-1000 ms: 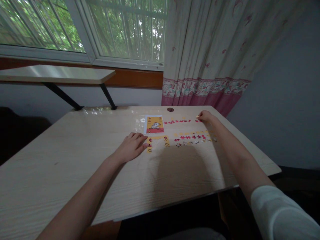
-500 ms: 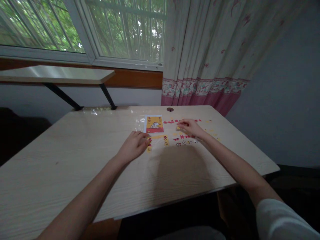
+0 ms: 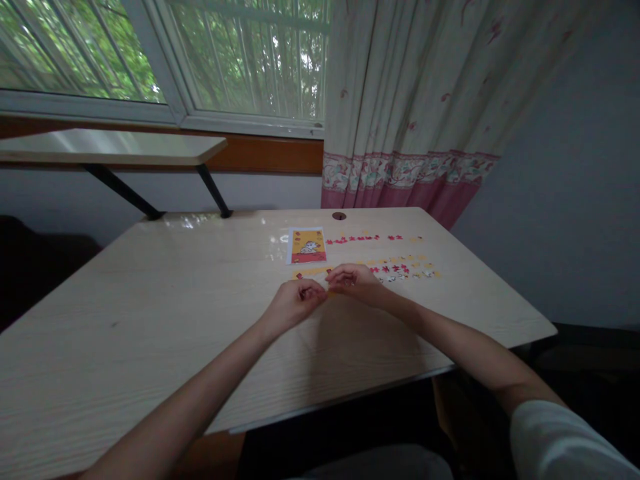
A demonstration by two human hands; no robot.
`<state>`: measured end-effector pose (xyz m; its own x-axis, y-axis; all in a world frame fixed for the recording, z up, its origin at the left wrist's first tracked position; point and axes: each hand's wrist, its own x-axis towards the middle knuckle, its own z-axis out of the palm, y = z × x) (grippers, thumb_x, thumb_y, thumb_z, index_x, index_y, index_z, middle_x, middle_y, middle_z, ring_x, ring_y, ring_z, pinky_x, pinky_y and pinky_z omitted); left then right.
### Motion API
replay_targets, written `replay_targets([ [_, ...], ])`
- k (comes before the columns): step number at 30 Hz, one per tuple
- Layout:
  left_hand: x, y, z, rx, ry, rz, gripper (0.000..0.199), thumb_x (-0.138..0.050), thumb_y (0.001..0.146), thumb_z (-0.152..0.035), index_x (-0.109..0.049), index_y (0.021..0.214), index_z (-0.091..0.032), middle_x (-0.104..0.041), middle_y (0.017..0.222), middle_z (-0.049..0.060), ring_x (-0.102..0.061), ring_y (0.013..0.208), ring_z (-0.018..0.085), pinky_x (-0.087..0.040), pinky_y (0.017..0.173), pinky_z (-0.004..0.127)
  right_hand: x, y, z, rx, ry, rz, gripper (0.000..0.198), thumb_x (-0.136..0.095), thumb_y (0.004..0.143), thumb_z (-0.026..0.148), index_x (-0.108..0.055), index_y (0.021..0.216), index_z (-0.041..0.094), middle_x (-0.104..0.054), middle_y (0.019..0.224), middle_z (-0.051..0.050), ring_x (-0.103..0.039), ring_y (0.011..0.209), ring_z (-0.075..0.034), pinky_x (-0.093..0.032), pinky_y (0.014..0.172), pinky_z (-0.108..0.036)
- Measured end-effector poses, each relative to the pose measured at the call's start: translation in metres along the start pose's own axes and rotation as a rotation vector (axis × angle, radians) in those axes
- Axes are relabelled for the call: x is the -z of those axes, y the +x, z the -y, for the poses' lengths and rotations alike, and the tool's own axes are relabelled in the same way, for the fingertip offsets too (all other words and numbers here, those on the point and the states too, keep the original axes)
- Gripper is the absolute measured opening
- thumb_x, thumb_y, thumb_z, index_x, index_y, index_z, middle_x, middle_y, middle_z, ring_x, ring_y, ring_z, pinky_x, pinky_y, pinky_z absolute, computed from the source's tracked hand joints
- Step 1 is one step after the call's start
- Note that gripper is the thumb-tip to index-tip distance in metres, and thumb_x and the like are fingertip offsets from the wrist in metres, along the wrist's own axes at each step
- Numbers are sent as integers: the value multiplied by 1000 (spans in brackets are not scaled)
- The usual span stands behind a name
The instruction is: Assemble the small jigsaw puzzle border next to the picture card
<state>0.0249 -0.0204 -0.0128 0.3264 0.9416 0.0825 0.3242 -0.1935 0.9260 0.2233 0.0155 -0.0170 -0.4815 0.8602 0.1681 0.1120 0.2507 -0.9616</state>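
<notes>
- Here, both hands meet over the middle of the worktop (image 3: 175, 327), the left hand (image 3: 295, 305) and the right hand (image 3: 354, 285) fingertip to fingertip.
- Right there between them, a small yellow piece (image 3: 329, 292)! The right fingers look clamped on it by its edge, a pinch that suits something so thin.
- The left thumb and fingertips come close together at that same spot; whether they grip the piece too, I cannot tell.
- Just beyond the hands lies a yellow strip (image 3: 314, 271), flat on the worktop, its near part hidden by the hands and wrists.
- Behind that, the picture card (image 3: 308, 247) lies face up with its white dog showing, set close, I'd judge, so a glance takes it in without anyone reaching.
- And over to the right, tidy ranks! An upper red row (image 3: 367, 238) runs out from beside the card; nearer come a yellow row (image 3: 400, 259), a lower red row (image 3: 395, 269) and a white-patterned row (image 3: 406, 277), partly behind the right hand.
- Sorted by colour, it seems, and spaced apart, probably so each piece can be spotted and lifted singly.
</notes>
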Motion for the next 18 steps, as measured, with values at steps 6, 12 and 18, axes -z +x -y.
replay_targets([
  [6,1,3,0,20,-14,-22,29,-63,73,-42,-72,72,-15,-51,53,-2,-38,48,10,-27,47,23,-2,0,-3,15,21,-80,32,-72,74,46,-71,93,20,-72,86,-4,-64,72,-13,-50,66,-26],
  [12,4,6,-4,35,-96,-81,22,-65,67,-38,-66,65,-16,-62,62,1,-50,57,13,-37,56,25,2,-5,6,174,-280,-61,24,-62,85,38,-73,101,23,-71,84,-3,-58,67,-12,-45,62,-25],
  [18,5,5,-12,1,-221,-109,22,-65,66,-38,-60,64,-17,-61,63,0,-51,59,12,-39,57,24,-1,-8,10,353,-404,-25,15,-65,84,35,-71,84,22,-69,79,-3,-59,69,-13,-47,65,-26],
])
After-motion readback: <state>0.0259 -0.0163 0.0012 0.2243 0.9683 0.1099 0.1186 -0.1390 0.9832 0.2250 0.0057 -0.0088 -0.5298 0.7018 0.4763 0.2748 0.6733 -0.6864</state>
